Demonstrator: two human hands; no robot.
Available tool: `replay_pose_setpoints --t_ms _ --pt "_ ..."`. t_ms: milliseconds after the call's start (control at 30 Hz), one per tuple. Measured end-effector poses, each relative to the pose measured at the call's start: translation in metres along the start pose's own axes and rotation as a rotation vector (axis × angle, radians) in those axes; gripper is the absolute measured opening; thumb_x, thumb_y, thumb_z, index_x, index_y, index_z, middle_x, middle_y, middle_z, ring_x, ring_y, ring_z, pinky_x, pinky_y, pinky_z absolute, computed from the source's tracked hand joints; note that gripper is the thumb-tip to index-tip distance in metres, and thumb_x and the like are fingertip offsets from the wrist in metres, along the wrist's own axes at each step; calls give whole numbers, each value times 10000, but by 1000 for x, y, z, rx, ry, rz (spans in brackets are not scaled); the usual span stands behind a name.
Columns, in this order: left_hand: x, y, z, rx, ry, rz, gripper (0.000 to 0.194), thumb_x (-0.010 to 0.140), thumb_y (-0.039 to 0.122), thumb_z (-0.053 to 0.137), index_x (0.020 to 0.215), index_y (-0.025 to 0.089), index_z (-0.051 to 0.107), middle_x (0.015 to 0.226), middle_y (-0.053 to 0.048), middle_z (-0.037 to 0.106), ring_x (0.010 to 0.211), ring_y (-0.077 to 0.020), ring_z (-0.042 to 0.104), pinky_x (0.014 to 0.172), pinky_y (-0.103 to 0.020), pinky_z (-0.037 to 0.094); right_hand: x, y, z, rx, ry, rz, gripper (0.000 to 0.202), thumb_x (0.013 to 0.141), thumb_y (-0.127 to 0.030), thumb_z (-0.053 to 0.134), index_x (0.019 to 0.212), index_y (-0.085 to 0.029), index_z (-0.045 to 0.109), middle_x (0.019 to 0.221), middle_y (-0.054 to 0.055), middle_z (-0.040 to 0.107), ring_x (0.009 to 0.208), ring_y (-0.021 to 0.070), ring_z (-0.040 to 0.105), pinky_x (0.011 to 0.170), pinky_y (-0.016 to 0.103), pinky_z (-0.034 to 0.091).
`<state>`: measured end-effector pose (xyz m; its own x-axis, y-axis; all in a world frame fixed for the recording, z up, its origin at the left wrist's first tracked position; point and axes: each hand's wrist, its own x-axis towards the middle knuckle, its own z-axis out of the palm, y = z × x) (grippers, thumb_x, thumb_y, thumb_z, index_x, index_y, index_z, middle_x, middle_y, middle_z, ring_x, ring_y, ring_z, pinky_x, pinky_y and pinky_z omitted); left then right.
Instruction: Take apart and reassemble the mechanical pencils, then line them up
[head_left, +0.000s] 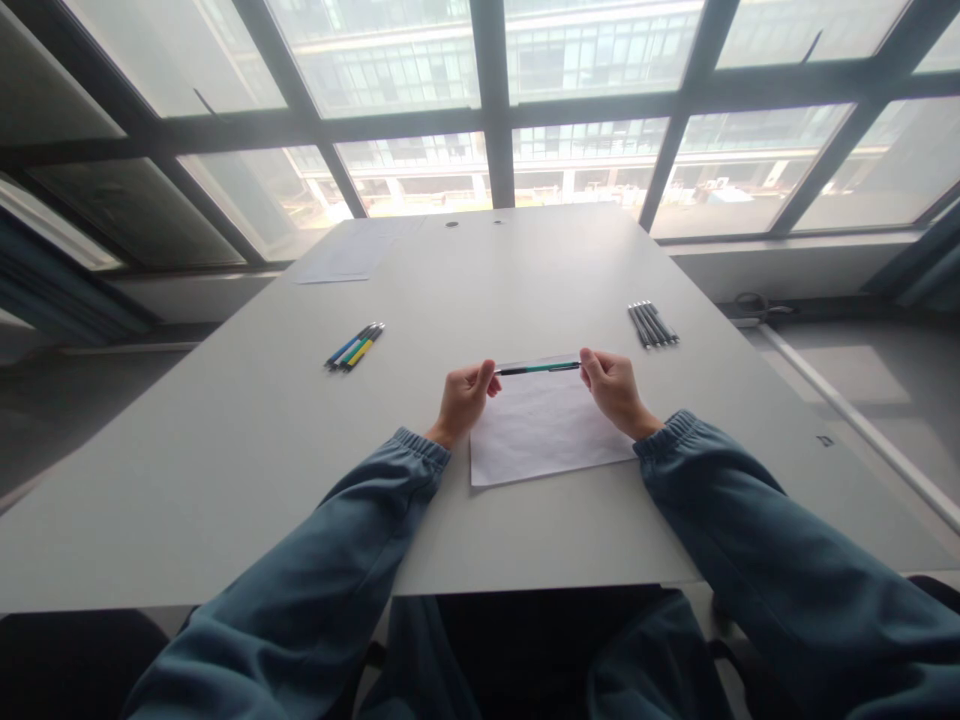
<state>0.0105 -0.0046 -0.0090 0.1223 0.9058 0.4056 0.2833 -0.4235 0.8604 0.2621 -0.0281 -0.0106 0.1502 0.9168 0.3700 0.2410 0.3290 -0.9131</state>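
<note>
A green pen (541,368) with a dark grip and a clip is held level between my two hands. My left hand (466,398) pinches its dark end, thumb on top. The other end, near the clip, is in the closed fingers of my right hand (611,388). Beneath the pen and between my wrists, a white sheet of paper (547,430) lies on the table. Both ends of the pen are covered by my fingers.
Several coloured pens (355,348) lie side by side to the left, and several dark pens (652,325) in a row to the right. More paper (345,252) rests at the far left of the white table (240,480). Windows (409,165) stand beyond its far edge.
</note>
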Motion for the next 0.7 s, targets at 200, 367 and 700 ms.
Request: replay_pose_setpoints --t_ms 200,367,700 --pt "0 -1 0 15 -2 -16 690 908 735 493 555 164 655 532 -53 638 508 -135 588 553 -251 466 0 1 0 -11 7 -14 638 925 -673 527 497 -206 455 463 -27 404 461 104 352 496 289 260" --pt "-1 -1 0 27 -2 -23 698 904 745 484 555 166 654 536 -56 645 511 -138 594 551 -252 468 0 2 0 -16 5 -19 639 930 -664 526 493 -203 451 461 -27 403 460 101 347 499 286 261" --pt "0 -4 0 20 5 -23 688 910 727 497 545 165 653 520 -48 635 496 -133 589 543 -251 464 1 2 0 -25 8 -9 654 918 -681 530 480 -201 457 451 -21 415 457 103 364 499 283 280"
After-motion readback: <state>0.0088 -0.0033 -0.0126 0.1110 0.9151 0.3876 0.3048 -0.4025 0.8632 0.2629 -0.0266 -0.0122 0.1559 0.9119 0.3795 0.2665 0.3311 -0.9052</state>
